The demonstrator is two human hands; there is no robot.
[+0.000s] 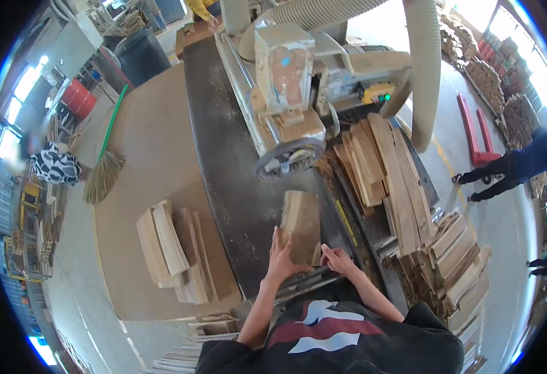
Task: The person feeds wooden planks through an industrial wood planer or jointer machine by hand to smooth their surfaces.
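Observation:
A short wooden board (pixel 303 218) lies on the dark metal machine table (pixel 236 168), right in front of my body. My left hand (pixel 281 257) grips its left side, fingers stretched along the edge and thumb across the near end. At the near right corner my right hand (pixel 338 259) has its fingers curled against the wood, index finger toward the board. Beyond the board's far end stands the woodworking machine (pixel 284 68) with its round handwheel (pixel 290 158).
Cut boards (pixel 379 174) lie on the machine's right side, with rough wood pieces (pixel 448 262) stacked nearer. Several planks (pixel 170 246) rest on the brown side table (pixel 149 149). A green-handled broom (pixel 105 171) leans there. A thick hose (pixel 423 75) hangs overhead. Another person (pixel 517 163) walks at right.

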